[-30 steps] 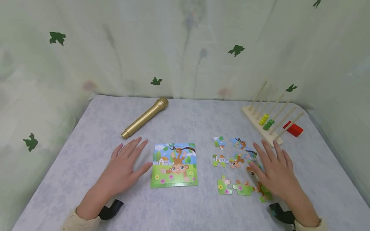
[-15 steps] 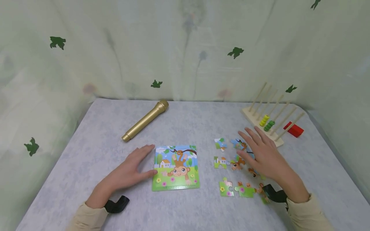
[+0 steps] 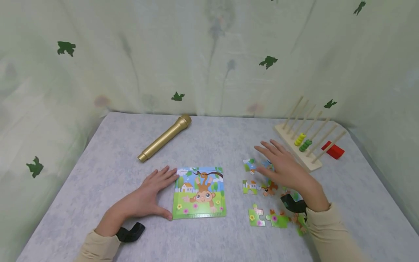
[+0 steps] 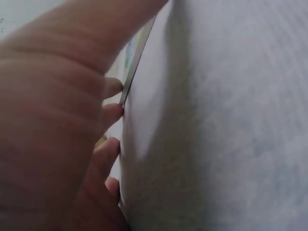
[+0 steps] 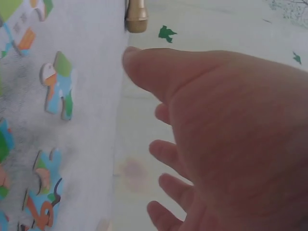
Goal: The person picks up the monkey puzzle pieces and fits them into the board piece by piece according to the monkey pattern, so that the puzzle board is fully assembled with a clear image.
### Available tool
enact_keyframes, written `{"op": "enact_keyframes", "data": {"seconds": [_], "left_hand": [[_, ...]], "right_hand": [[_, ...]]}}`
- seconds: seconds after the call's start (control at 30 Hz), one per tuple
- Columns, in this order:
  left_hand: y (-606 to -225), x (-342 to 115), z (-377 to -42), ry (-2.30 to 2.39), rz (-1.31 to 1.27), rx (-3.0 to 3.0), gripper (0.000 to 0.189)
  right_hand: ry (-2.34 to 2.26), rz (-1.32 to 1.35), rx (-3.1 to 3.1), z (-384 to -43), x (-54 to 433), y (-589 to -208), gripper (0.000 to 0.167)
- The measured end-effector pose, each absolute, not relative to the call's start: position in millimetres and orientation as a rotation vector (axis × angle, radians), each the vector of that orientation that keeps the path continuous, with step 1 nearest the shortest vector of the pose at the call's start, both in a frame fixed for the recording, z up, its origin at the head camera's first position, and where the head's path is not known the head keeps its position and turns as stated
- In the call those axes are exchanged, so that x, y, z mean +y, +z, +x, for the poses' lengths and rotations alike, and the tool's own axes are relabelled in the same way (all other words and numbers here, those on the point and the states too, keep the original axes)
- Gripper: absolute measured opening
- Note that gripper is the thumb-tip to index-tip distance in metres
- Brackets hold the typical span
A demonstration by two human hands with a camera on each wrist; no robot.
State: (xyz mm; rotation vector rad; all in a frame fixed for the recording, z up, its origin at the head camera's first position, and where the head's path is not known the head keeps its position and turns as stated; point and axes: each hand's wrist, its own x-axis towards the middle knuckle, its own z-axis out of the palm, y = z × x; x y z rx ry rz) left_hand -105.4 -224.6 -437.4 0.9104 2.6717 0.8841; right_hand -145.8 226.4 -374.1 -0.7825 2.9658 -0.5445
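A square jigsaw board (image 3: 199,193) with a monkey picture lies flat left of the table's middle. My left hand (image 3: 145,198) rests at its left side, fingertips at the upper left edge and thumb by the lower left corner. In the left wrist view the fingertips (image 4: 113,111) meet the table beside the board's thin edge (image 4: 137,57). Loose jigsaw pieces (image 3: 256,215) are spread in rough rows to the right. Over the upper ones hovers my right hand (image 3: 286,169), fingers spread and holding nothing; hand and forearm hide some pieces. A single piece (image 5: 60,86) shows below it in the right wrist view.
A gold toy microphone (image 3: 163,139) lies behind the board. At the back right stands a wooden peg stand (image 3: 299,153) with yellow and green beads, and a red block (image 3: 333,150) lies beside it. A pale curtain (image 3: 209,54) borders the table's far edge.
My left hand has moved right to the board's left edge. My right hand has shifted left and away from me over the pieces, its forearm following. The pieces look unmoved.
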Motion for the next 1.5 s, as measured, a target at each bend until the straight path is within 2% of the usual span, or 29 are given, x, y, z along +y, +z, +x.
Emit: {"op": "enact_keyframes", "data": {"seconds": [0.63, 0.97, 1.5], "left_hand": [[-440, -188, -105, 0.757, 0.874, 2.666, 0.116], [-455, -183, -87, 0.639, 0.967, 2.871, 0.112], [-455, -181, -91, 0.584, 1.09, 2.931, 0.102]], "right_hand": [[-0.698, -0.656, 2.679, -165, 213, -377, 0.066], [-0.619, -0.74, 2.693, -166, 219, -396, 0.056], [-0.604, -0.785, 2.789, -175, 226, -404, 0.043]]}}
